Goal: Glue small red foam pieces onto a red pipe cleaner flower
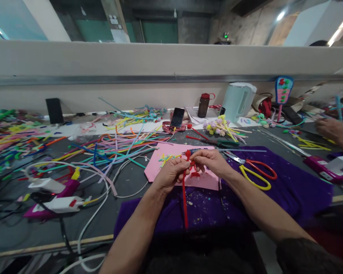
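Note:
Both hands meet over a pink sheet (160, 152) that lies on a purple cloth (288, 182). A red pipe cleaner (185, 205) is pinched in my left hand (171, 173); its long end hangs down and a rounded red tip stands above the fingers. My right hand (213, 161) is closed with fingertips against the red piece, right beside the left fingers. What exactly the right fingers hold is partly hidden. Small red bits (195, 174) lie on the sheet below, and short yellow and teal clippings (167, 160) sit at its left. Scissors (258, 173) with red and yellow handles rest to the right.
Loose coloured pipe cleaners (125, 142) spread across the left. White cables and power adapters (60, 204) lie at front left. Behind are a phone (177, 117), a bottle (204, 105), a kettle (237, 101) and fluffy flowers (220, 125). Another person's hand (333, 129) is at far right.

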### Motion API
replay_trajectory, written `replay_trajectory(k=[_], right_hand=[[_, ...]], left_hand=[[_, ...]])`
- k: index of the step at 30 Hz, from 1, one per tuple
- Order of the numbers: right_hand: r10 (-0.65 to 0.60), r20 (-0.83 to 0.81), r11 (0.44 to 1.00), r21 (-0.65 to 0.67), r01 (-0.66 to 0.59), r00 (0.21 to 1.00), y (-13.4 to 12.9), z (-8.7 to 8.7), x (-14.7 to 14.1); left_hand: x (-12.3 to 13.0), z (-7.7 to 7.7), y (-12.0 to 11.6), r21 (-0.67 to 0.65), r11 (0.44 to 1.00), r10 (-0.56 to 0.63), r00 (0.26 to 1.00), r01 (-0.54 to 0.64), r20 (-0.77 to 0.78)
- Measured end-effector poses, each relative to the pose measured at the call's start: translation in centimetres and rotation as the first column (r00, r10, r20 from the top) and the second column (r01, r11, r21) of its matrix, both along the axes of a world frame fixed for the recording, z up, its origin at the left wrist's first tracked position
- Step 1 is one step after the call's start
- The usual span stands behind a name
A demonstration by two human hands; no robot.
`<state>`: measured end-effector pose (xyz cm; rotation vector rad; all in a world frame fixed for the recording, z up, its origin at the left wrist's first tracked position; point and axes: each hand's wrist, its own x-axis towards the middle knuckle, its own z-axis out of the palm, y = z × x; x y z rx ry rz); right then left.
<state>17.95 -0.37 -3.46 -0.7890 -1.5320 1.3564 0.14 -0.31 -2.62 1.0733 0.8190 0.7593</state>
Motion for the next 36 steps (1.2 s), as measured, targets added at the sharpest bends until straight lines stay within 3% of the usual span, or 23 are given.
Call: replay_trajectory(k=[2,5,9,13,15,19,24,28,36], right_hand=[[-0.113,0.043,0.987,0.118,0.107,0.993,-0.4,0.5,-0.3],[-0.196,0.079,0.960,0.218,0.175,0.977,-0.9,1.0,-0.6],[-0.243,0.147,0.919,0.351,0.179,0.959,-1.2,1.1,-0.6],[-0.345,0.219,0.813,0.556,0.174,0.913,-1.2,0.8,-0.7],[-0.370,0.253,0.789,0.594,0.158,0.894,-1.2,0.7,-0.8],[-0.335,0.291,0.836,0.530,0.140,0.896,-1.2,1.2,-0.3],[-0.316,0.229,0.908,0.356,0.223,0.921,-0.5,1.9,1.4],[-0.317,0.207,0.924,0.287,0.252,0.926,0.0,1.9,2.1],[-0.304,0.225,0.923,0.309,0.228,0.926,-0.4,1.9,1.4]], left_hand=[[-0.1,-0.1,0.2,-0.027,1.000,-0.005,1.000,0.005,0.014],[-0.2,-0.2,0.4,-0.049,0.999,-0.019,0.999,0.021,0.031],[-0.2,-0.3,0.4,-0.069,0.997,-0.017,0.998,0.021,0.059],[-0.2,-0.2,0.4,-0.076,0.997,-0.023,0.998,0.028,0.066],[-0.2,-0.2,0.3,-0.074,0.996,-0.037,0.997,0.042,0.068],[-0.2,-0.1,0.2,-0.066,0.998,-0.022,0.998,0.026,0.055],[-0.2,0.4,0.0,-0.057,0.997,-0.045,0.999,0.047,0.026],[-0.3,0.3,0.0,-0.043,0.996,-0.076,0.997,0.076,-0.009],[-0.6,-0.1,0.1,-0.068,0.990,-0.130,0.990,0.127,-0.056]])
